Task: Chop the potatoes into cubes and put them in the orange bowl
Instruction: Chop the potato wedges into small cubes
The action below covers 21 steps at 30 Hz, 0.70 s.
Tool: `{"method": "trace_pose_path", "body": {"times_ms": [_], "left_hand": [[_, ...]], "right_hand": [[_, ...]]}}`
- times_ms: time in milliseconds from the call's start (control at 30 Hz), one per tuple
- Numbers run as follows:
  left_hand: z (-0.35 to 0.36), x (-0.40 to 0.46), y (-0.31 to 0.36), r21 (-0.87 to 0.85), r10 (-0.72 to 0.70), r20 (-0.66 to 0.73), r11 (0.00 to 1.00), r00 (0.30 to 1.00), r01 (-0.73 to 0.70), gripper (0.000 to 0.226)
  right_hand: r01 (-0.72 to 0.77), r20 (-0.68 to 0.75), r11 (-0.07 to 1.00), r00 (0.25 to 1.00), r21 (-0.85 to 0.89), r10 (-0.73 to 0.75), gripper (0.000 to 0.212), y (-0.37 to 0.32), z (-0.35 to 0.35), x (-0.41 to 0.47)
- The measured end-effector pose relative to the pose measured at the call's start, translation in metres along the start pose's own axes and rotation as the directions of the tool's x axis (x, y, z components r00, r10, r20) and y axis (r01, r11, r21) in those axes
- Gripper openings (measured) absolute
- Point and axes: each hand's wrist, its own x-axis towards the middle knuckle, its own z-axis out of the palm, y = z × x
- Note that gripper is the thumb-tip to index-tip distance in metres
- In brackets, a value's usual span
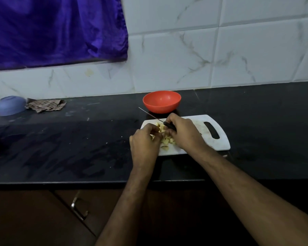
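A black stone counter (pixel 61 148) is running the full width of the scene, its surface showing pale smears and specks. White marble-veined wall tiles (pixel 238 55) are backing it on the far side. A purple curtain (pixel 57 29) is hanging at far left over the tiles. Brown cabinet fronts (pixel 34 219) with a metal handle (pixel 78 205) are sitting below the near edge. Lighting is dim.
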Motion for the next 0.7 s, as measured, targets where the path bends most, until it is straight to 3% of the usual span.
{"method": "trace_pose_path", "body": {"times_ms": [133, 233, 400, 567, 700], "left_hand": [[0.003, 0.004, -0.002, 0.123, 0.073, 0.014, 0.99, 0.997, -0.074, 0.012], [0.005, 0.005, -0.002, 0.12, 0.066, 0.036, 0.99, 0.997, -0.069, 0.009], [0.01, 0.005, -0.001, 0.182, 0.094, 0.064, 0.978, 0.993, -0.104, 0.011], [0.01, 0.002, 0.004, 0.252, 0.137, 0.119, 0.954, 0.983, -0.164, 0.013], [0.009, 0.001, 0.007, 0.279, 0.155, 0.157, 0.94, 0.975, -0.194, 0.015]], "right_hand": [[-0.01, -0.101, 0.997, 0.995, 0.074, 0.017, 0.011, 0.003, -0.009, -0.003], [-0.047, -0.153, 0.991, 0.986, 0.129, 0.066, 0.01, 0.013, -0.03, -0.01], [-0.133, -0.054, 0.99, 0.989, 0.044, 0.136, 0.008, 0.035, -0.053, -0.026], [-0.104, 0.079, 0.992, 0.992, 0.076, 0.098, 0.027, 0.042, -0.045, -0.031], [-0.109, 0.091, 0.993, 0.99, 0.05, 0.105, 0.032, 0.044, -0.039, -0.028]]}}
